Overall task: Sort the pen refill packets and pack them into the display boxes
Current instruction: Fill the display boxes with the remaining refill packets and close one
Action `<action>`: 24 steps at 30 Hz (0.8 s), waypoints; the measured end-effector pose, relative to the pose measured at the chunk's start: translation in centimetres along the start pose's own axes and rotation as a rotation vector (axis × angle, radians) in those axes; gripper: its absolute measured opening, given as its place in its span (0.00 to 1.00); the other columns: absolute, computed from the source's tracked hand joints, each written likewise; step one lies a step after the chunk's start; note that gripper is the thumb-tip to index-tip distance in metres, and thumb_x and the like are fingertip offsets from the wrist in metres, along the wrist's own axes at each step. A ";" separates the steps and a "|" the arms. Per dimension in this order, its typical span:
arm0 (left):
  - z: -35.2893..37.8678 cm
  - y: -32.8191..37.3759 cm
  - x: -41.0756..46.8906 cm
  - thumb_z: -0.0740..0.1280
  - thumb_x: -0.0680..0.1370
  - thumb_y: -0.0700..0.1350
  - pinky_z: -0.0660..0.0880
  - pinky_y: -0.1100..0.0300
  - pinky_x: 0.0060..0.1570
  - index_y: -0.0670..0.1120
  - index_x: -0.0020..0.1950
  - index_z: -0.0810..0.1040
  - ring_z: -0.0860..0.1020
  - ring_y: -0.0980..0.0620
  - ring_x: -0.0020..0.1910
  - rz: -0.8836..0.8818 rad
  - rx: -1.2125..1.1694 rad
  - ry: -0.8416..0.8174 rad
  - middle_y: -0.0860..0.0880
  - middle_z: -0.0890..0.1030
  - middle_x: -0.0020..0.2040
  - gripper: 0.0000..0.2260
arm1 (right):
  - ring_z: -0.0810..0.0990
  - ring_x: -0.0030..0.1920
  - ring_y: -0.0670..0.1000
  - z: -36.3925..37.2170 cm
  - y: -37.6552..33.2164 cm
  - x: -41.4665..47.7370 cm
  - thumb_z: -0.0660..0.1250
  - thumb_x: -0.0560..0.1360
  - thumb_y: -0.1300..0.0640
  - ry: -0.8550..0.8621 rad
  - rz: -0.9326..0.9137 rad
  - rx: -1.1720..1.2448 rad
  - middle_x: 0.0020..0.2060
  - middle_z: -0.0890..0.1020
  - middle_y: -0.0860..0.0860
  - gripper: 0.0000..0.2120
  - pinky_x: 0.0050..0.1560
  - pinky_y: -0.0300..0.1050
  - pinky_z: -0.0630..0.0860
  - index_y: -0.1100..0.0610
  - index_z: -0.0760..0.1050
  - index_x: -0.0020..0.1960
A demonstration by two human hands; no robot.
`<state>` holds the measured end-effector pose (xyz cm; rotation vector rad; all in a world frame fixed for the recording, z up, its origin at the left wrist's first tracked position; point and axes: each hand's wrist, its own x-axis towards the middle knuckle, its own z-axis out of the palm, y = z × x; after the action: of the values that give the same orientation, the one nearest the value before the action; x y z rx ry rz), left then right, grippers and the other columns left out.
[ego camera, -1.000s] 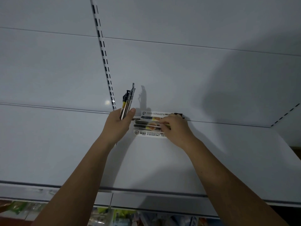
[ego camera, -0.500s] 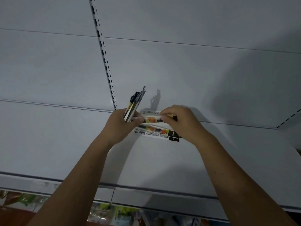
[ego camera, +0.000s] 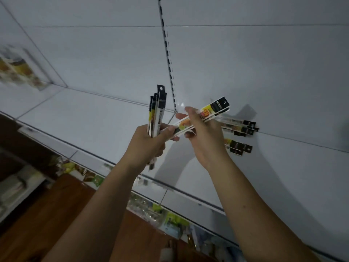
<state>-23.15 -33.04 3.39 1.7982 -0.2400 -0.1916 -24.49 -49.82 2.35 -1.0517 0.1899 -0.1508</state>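
Observation:
My left hand (ego camera: 149, 140) grips an upright bundle of several pen refill packets (ego camera: 157, 110), white with black tops. My right hand (ego camera: 202, 135) holds one or two more packets (ego camera: 213, 110) slanted up to the right, their lower ends touching the left hand's fingers. Several other packets (ego camera: 239, 127) lie on the white shelf (ego camera: 283, 176) just right of my right hand, against the back panel. No display box is in view.
A slotted upright rail (ego camera: 169, 59) runs down the white back panel to the shelf. A printed poster (ego camera: 17, 69) hangs at far left. Below the shelf edge are packaged goods (ego camera: 170, 220) and a brown wooden floor (ego camera: 56, 214).
My right hand has lifted packets off the shelf pile and swung them up beside the left hand's bundle. The camera has turned, so the shelf now runs slanted.

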 end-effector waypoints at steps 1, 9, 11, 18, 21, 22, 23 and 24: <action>-0.4 0.0 -0.6 0.70 0.81 0.55 0.70 0.53 0.34 0.47 0.46 0.87 0.69 0.45 0.32 -0.010 0.017 0.013 0.46 0.77 0.31 0.13 | 0.83 0.48 0.53 1.0 0.6 -0.2 0.65 0.84 0.54 -0.009 -0.009 -0.043 0.47 0.88 0.53 0.09 0.51 0.53 0.75 0.56 0.81 0.51; -7.8 -2.3 -3.5 0.64 0.83 0.60 0.73 0.54 0.32 0.50 0.57 0.79 0.74 0.49 0.30 -0.028 -0.009 0.210 0.47 0.87 0.47 0.15 | 0.82 0.35 0.56 9.0 2.6 -1.1 0.60 0.86 0.55 -0.074 0.070 0.070 0.33 0.76 0.54 0.13 0.46 0.54 0.79 0.58 0.73 0.45; -10.7 -3.2 -4.2 0.63 0.83 0.60 0.73 0.55 0.31 0.49 0.58 0.77 0.74 0.48 0.30 -0.006 -0.013 0.223 0.49 0.86 0.48 0.15 | 0.77 0.32 0.54 12.3 4.2 -1.2 0.60 0.86 0.55 -0.101 0.082 0.068 0.32 0.73 0.53 0.12 0.46 0.55 0.80 0.58 0.73 0.45; -25.9 -8.1 -8.9 0.64 0.85 0.55 0.66 0.54 0.29 0.44 0.41 0.69 0.67 0.50 0.27 -0.024 -0.073 0.281 0.49 0.69 0.30 0.18 | 0.62 0.27 0.50 27.2 12.6 -1.7 0.61 0.85 0.59 -0.217 0.130 -0.055 0.31 0.70 0.51 0.09 0.30 0.44 0.64 0.60 0.73 0.47; -32.4 -10.3 -10.6 0.64 0.84 0.57 0.65 0.56 0.28 0.43 0.42 0.68 0.65 0.50 0.26 -0.063 -0.135 0.334 0.47 0.65 0.30 0.19 | 0.62 0.27 0.51 34.0 16.7 -2.0 0.61 0.84 0.60 -0.282 0.174 -0.085 0.32 0.72 0.52 0.08 0.30 0.45 0.62 0.60 0.74 0.47; -34.5 -11.0 -10.9 0.64 0.84 0.58 0.64 0.56 0.28 0.44 0.42 0.68 0.65 0.49 0.27 -0.084 -0.178 0.358 0.46 0.64 0.31 0.20 | 0.62 0.27 0.51 36.1 18.1 -2.2 0.62 0.84 0.60 -0.299 0.192 -0.085 0.32 0.72 0.52 0.08 0.30 0.45 0.62 0.60 0.74 0.47; -36.7 -11.5 -11.3 0.64 0.83 0.59 0.65 0.57 0.28 0.44 0.42 0.68 0.65 0.48 0.27 -0.102 -0.212 0.385 0.45 0.63 0.31 0.21 | 0.62 0.27 0.51 38.1 19.5 -2.5 0.62 0.84 0.60 -0.317 0.213 -0.084 0.31 0.72 0.52 0.08 0.31 0.46 0.61 0.60 0.74 0.47; -38.8 -12.0 -11.6 0.64 0.83 0.60 0.65 0.57 0.29 0.44 0.41 0.68 0.65 0.48 0.26 -0.113 -0.234 0.411 0.45 0.63 0.31 0.21 | 0.62 0.27 0.51 39.9 20.9 -2.7 0.62 0.84 0.60 -0.335 0.233 -0.087 0.31 0.72 0.52 0.08 0.31 0.46 0.61 0.60 0.74 0.48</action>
<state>-23.63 9.15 0.92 1.5770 0.1716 0.0707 -17.36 -5.25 3.61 -1.1167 0.0148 0.2456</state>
